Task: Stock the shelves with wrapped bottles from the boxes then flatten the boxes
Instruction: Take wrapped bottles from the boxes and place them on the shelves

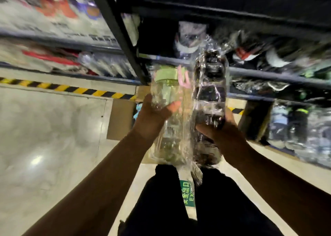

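Observation:
I hold two bottles wrapped in clear plastic in front of a dark metal shelf rack (pixel 268 74). My left hand (pixel 154 116) grips a clear bottle with a green lid (pixel 165 92). Right beside it, my right hand (pixel 220 130) grips a dark bottle with a black lid (pixel 209 85). Both bottles point up toward the shelf edge. A brown cardboard box (pixel 120 119) stands on the floor under my hands, mostly hidden by them.
Several wrapped bottles (pixel 290 128) fill the rack's shelves to the right. A black upright post (pixel 121 35) divides the rack from shelves (pixel 53 44) of blurred goods at left. Yellow-black hazard tape (pixel 68 88) and a green exit sign (pixel 188 193) mark the pale floor.

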`<state>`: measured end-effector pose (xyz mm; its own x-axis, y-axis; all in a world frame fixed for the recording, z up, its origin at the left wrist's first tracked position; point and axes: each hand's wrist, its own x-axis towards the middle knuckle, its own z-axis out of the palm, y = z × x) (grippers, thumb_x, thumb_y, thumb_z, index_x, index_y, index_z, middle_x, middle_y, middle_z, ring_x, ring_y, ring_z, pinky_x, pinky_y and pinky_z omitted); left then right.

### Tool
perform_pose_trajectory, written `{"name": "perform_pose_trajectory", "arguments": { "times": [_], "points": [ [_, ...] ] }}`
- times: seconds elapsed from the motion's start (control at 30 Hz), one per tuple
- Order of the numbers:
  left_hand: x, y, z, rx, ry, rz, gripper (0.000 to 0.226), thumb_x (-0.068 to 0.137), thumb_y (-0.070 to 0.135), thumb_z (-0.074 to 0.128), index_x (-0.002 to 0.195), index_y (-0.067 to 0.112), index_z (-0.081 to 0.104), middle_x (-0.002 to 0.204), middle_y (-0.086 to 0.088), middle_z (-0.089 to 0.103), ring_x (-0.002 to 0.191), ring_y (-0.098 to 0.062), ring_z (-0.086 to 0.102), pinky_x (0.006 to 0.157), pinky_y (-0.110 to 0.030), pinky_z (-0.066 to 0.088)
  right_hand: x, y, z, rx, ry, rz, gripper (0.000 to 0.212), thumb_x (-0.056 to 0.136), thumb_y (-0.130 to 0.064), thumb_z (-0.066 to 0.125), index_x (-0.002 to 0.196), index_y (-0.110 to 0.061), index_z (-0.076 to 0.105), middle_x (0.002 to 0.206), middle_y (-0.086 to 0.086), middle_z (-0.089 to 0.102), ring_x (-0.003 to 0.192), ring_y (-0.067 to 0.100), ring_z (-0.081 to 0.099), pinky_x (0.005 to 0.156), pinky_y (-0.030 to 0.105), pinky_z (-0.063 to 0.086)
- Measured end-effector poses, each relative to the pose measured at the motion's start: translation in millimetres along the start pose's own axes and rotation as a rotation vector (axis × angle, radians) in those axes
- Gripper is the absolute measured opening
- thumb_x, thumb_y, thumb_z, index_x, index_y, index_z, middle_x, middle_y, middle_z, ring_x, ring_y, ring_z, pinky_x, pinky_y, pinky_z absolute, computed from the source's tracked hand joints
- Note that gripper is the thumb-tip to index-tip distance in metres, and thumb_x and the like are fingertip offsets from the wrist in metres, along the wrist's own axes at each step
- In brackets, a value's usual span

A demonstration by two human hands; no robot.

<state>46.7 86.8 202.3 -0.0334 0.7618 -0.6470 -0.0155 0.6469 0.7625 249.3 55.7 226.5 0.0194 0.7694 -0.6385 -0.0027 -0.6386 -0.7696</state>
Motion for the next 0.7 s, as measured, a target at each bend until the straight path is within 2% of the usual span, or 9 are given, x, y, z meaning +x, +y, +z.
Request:
{"name": "perform_pose_trajectory", "arguments": {
  "times": [0.1,0.17,0.23,0.3,0.4,0.47,0.57,0.7],
  "points": [
    [-53,75,18,0.038,-0.063,0.129,0.077,0.076,0.046,0.084,0.141,0.025,0.047,0.13,0.01,0.064,0.117,-0.001,0.062,0.102,-0.028,0.05,-58,-65,-15,-0.046,0.032,-0.155,0.073,0.066,-0.003,0.085,0.128,-0.017,0.05,0.1,-0.003,0.074,0.094,0.012,0.07,0.079,0.026,0.057],
    [-86,118,31,0.049,-0.109,0.191,0.087,0.072,0.053,0.081,0.146,0.032,0.041,0.14,0.01,0.056,0.128,-0.008,0.054,0.107,-0.035,0.044,-94,-105,-24,-0.008,0.067,-0.229,0.074,0.064,-0.013,0.082,0.129,-0.022,0.049,0.105,-0.003,0.073,0.099,0.014,0.07,0.083,0.028,0.056],
    [-118,162,46,0.065,-0.122,0.268,0.091,0.075,0.056,0.079,0.151,0.036,0.033,0.147,0.011,0.049,0.131,-0.011,0.049,0.105,-0.039,0.043,-125,-139,-36,0.023,0.109,-0.293,0.075,0.064,-0.019,0.081,0.131,-0.03,0.048,0.113,-0.003,0.071,0.106,0.016,0.068,0.09,0.035,0.056],
    [-148,202,65,0.063,-0.167,0.362,0.086,0.076,0.055,0.078,0.148,0.035,0.036,0.133,0.018,0.056,0.119,-0.002,0.056,0.094,-0.03,0.047,-154,-169,-50,0.022,0.153,-0.371,0.082,0.066,-0.023,0.083,0.137,-0.033,0.043,0.12,-0.005,0.069,0.111,0.016,0.066,0.095,0.039,0.055],
    [-183,253,95,0.052,-0.209,0.47,0.071,0.077,0.046,0.081,0.135,0.031,0.042,0.111,0.022,0.065,0.096,0.014,0.063,0.087,-0.023,0.047,-188,-206,-78,-0.001,0.235,-0.501,0.079,0.073,-0.017,0.082,0.139,-0.031,0.041,0.112,-0.017,0.07,0.101,0.0,0.067,0.081,0.018,0.055],
    [-206,282,118,0.071,-0.244,0.545,0.061,0.082,0.041,0.077,0.134,0.034,0.046,0.105,0.021,0.071,0.088,0.011,0.066,0.082,-0.026,0.047,-205,-229,-102,-0.029,0.277,-0.601,0.075,0.072,-0.015,0.083,0.135,-0.03,0.043,0.107,-0.024,0.069,0.099,-0.004,0.066,0.076,0.01,0.05],
    [-237,317,155,0.099,-0.285,0.644,0.06,0.083,0.044,0.073,0.135,0.041,0.044,0.109,0.022,0.07,0.091,0.009,0.067,0.075,-0.023,0.047,-228,-259,-142,-0.061,0.32,-0.723,0.08,0.066,-0.027,0.088,0.134,-0.031,0.045,0.113,-0.025,0.067,0.104,-0.004,0.064,0.078,0.007,0.048],
    [-268,362,215,0.082,-0.286,0.758,0.062,0.076,0.051,0.079,0.128,0.044,0.048,0.109,0.019,0.072,0.097,-0.003,0.071,0.088,-0.037,0.054,-254,-302,-205,-0.109,0.351,-0.872,0.085,0.066,-0.039,0.087,0.138,-0.034,0.043,0.123,-0.024,0.063,0.11,-0.007,0.06,0.084,0.005,0.045]
  ]
}}
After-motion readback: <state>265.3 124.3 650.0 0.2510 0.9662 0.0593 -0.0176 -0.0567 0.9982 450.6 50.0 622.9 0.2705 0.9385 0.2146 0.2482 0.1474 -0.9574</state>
